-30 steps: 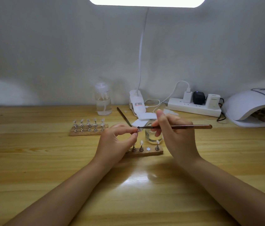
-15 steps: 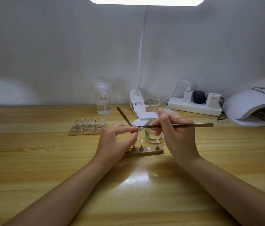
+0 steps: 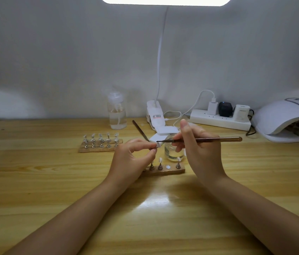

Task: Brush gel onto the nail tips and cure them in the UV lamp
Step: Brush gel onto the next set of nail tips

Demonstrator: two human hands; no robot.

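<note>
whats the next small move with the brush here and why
Probably draw the brush tip in a short stroke across the nail tip. The right hand holds the bristles right at the tip pinched in the left hand, above the near holder, which shows one empty spot. Curing in the UV lamp looks like a later step.

A plain pale-grey wall (image 3: pixel 53 52) stood behind the wooden table (image 3: pixel 34 181), whose yellow grain ran crosswise. A bright oblong lamp head (image 3: pixel 165 0) glared at the top edge — its thin white neck (image 3: pixel 160 52) curved down to a clip base (image 3: pixel 155 113) at the table's rear, leaving a glossy reflection (image 3: pixel 156 199) on the wood.
</note>
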